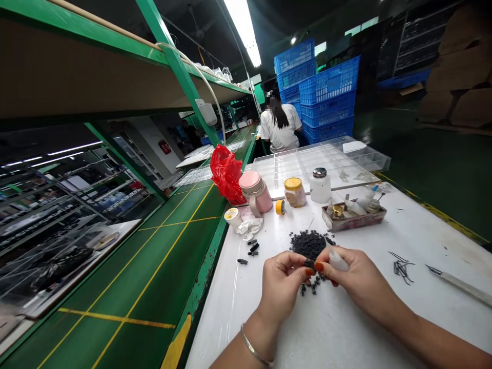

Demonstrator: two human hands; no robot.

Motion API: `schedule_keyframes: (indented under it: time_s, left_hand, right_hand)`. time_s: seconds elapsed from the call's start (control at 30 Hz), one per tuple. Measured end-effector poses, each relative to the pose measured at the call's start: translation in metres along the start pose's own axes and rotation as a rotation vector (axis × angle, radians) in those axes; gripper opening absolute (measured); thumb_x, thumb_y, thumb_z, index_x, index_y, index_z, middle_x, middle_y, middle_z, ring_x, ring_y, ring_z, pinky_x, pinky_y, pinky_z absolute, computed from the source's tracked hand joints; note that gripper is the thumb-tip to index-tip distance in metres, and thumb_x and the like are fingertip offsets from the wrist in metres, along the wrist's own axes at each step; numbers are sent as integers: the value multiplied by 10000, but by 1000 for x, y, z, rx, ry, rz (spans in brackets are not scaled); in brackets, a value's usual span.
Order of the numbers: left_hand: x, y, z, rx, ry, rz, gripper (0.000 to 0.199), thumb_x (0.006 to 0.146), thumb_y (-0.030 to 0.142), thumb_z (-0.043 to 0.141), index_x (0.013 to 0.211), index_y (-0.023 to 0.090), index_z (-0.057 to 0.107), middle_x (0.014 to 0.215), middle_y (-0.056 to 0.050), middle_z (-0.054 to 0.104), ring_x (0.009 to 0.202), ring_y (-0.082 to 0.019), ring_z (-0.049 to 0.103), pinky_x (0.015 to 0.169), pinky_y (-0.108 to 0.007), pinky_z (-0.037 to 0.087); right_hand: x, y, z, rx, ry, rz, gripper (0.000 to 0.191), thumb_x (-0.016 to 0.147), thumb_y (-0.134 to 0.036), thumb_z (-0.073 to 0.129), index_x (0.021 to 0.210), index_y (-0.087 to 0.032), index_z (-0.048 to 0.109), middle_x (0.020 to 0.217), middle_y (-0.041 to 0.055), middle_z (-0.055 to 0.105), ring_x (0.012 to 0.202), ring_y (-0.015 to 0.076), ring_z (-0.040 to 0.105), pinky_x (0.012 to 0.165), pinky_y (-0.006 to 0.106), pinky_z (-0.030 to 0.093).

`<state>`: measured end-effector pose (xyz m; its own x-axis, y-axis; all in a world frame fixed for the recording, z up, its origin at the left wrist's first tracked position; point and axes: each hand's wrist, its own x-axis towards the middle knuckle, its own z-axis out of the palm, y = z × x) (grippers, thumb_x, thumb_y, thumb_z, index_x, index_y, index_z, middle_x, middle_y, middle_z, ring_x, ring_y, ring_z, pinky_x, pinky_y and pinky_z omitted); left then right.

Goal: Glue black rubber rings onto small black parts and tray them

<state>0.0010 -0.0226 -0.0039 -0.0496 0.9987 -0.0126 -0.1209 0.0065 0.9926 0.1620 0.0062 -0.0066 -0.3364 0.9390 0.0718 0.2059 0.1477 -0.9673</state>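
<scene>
Thumb and fingers of my left hand (282,282) pinch a small black piece (309,263) at the middle of the white table. My right hand (351,269) meets it from the right, its fingertips at the piece's other end. A white, pointed dropper bottle (336,259) is held in my right hand, tip up. Just beyond both hands lies a pile of small black parts (308,243), and some loose ones show below the fingers. Several short black pieces (252,248) rest to the left of the pile.
Behind the pile stand a pink mug (255,193), a yellow-lidded jar (294,192), a white bottle (320,185) and a tray of small bottles (354,215). Black strips (402,269) and a knife (459,285) lie right. A green conveyor (154,277) runs left. A person (282,128) sits ahead.
</scene>
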Motion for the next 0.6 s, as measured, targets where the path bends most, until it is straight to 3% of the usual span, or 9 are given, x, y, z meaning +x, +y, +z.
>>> schedule_keyframes:
  time_s: [0.2, 0.3, 0.5, 0.6]
  left_hand:
    - [0, 5, -3, -64, -38, -36, 303, 590, 293, 851, 732, 80, 688, 642, -63, 642, 543, -128, 578, 549, -237, 464]
    - [-1, 4, -4, -105, -65, -73, 343, 549, 311, 878, 713, 74, 692, 651, -72, 650, 521, -123, 573, 526, -234, 455]
    - [-3, -1, -5, -96, -75, -59, 346, 531, 309, 890, 706, 72, 708, 693, -99, 674, 531, -129, 585, 531, -246, 463]
    - [-4, 1, -6, -74, -74, -41, 335, 545, 309, 885, 712, 74, 713, 686, -99, 672, 551, -131, 588, 543, -246, 469]
  right_hand:
    - [-4, 9, -14, -172, -16, -261, 204, 846, -402, 632, 860, -221, 725, 842, 22, 702, 753, 182, 642, 669, 262, 475]
    - [-4, 17, -16, -225, -13, -335, 196, 862, -401, 617, 851, -240, 728, 838, 18, 705, 732, 182, 649, 649, 266, 485]
    - [-6, 20, -10, -254, -4, -378, 191, 863, -408, 608, 829, -246, 703, 775, 1, 688, 666, 169, 628, 597, 263, 463]
    - [-7, 16, -9, -245, -22, -315, 246, 861, -453, 592, 819, -232, 692, 762, 12, 676, 668, 178, 615, 601, 274, 446]
